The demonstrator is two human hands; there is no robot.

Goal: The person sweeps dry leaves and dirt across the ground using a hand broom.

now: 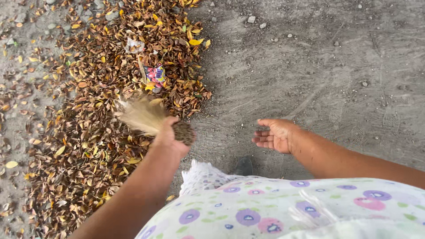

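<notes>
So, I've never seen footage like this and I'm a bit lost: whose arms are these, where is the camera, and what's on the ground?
The camera sits on a person's head and looks down, so both arms are that person's own. The left hand grips a short hand broom, its bristles blurred over a long pile of dry brown and yellow leaves. A colourful wrapper lies in the pile. The right hand is open and holds nothing, above bare grey concrete ground. Below is flowered clothing.
</notes>
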